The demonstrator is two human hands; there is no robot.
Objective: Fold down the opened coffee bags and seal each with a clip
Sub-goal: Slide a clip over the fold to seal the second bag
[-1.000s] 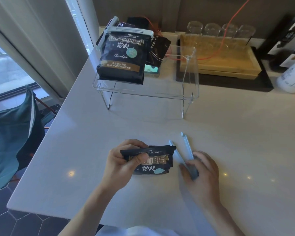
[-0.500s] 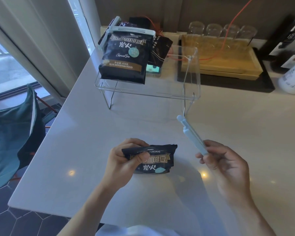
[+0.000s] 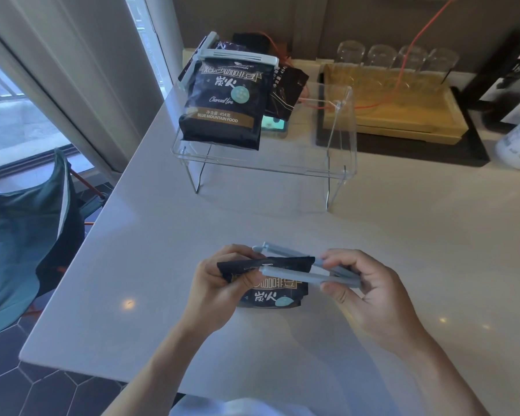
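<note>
Head view: your right hand (image 3: 370,292) brought the open clip (image 3: 309,270) over the folded bag (image 3: 270,291) top at lower centre; left hand (image 3: 219,283) still pinches the bag.

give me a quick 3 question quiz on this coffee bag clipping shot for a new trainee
1. True or false: the blue clip is already snapped shut on the small coffee bag.
2. Which hand holds the clip? A) left hand B) right hand C) neither
3. Fill in: the large coffee bag with a white clip across its top rests on a clear ____ shelf.

Key
1. False: its two arms are spread apart, straddling the bag's folded top.
2. B: the right hand pinches the clip's hinge end while the left hand grips the bag.
3. acrylic: the acrylic shelf stands on the counter.
</note>
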